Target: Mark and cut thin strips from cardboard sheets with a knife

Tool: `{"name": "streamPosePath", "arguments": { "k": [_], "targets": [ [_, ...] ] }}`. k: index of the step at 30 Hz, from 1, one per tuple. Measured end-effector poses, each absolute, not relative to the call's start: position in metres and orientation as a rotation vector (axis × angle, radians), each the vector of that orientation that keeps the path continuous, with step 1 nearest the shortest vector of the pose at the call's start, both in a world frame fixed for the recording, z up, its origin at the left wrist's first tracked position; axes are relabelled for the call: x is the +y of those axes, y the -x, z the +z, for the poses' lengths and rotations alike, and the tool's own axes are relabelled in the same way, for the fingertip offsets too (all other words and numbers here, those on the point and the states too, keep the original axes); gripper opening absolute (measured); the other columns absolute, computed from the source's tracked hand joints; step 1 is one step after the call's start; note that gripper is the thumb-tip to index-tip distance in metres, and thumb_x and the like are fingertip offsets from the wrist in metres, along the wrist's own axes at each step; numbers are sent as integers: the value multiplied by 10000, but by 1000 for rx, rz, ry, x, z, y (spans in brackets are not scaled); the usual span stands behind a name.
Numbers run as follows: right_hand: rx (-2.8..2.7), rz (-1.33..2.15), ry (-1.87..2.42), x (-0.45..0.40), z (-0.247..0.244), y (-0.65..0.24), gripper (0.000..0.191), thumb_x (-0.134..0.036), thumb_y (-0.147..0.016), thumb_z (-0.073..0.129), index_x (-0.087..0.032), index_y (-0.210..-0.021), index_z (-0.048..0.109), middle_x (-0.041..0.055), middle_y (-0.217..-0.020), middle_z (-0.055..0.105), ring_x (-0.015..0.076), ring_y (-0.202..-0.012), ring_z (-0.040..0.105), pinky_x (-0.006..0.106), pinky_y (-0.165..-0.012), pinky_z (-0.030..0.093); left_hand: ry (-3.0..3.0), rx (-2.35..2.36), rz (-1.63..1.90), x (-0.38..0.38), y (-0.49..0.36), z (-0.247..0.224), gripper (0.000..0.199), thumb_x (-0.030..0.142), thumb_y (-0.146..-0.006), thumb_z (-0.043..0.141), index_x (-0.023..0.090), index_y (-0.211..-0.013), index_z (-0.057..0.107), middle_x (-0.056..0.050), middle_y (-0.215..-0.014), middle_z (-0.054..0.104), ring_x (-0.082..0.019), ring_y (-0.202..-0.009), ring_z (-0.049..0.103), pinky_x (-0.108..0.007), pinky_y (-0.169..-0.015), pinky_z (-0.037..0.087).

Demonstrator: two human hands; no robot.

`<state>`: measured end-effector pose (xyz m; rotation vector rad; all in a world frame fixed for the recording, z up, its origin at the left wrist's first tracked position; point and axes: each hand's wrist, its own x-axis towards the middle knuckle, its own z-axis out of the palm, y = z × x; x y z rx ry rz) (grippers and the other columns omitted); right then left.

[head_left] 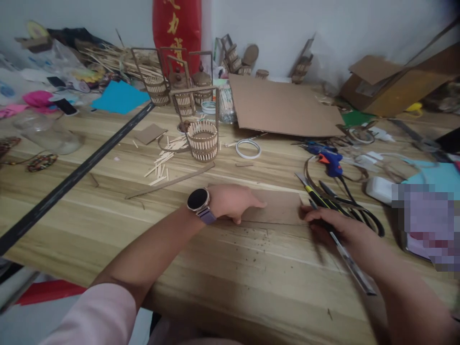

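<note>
A rectangular piece of brown cardboard (282, 207) lies flat on the wooden table in front of me. My left hand (237, 202), with a watch on its wrist, rests on the left part of the cardboard, fingers apart and pressing down. At the cardboard's right end is my right hand (328, 223), its fingers closed round a slim cutter knife (350, 261). The knife's long end points back toward me, and its other end is by my fingertips. Small brown crumbs are scattered on the table just below the cardboard.
Beyond the hands stand small stick baskets (203, 140) with tall handles, near loose sticks (163, 163) and a tape roll (247, 149). A large cardboard sheet (283, 105) lies behind. On the right are a blue glue gun (332, 163), scissors and cables.
</note>
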<state>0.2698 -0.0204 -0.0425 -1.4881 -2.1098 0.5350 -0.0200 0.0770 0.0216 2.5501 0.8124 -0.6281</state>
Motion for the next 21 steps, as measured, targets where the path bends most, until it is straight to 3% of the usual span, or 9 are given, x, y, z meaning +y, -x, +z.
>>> {"name": "streamPosePath", "arguments": {
  "k": [4, 12, 21],
  "targets": [
    [-2124, 511, 1468, -20, -46, -271, 151, -353, -922, 599, -301, -908, 740, 70, -1008, 810, 269, -922, 785, 345, -804, 611, -2558, 787, -651, 76, 19, 23, 860, 200, -905, 772, 400, -1621, 340, -107, -1517, 564, -294, -1243, 638, -335, -954, 509],
    [-2159, 555, 1565, -23, -60, -285, 243, -429, -961, 536, -281, -1020, 720, 101, -1216, 770, 270, -1057, 751, 383, -920, 582, -2566, 776, -667, 74, 18, 24, 866, 177, -906, 755, 447, -1612, 332, -83, -1479, 589, -283, -1217, 643, -312, -913, 502],
    [-2237, 462, 1457, -20, -53, -272, 242, -466, -954, 614, -252, -977, 724, 128, -1097, 755, 244, -989, 746, 351, -882, 592, -2562, 767, -644, 75, 19, 21, 864, 181, -900, 762, 457, -1605, 345, -72, -1497, 578, -275, -1188, 649, -304, -903, 495]
  ]
}}
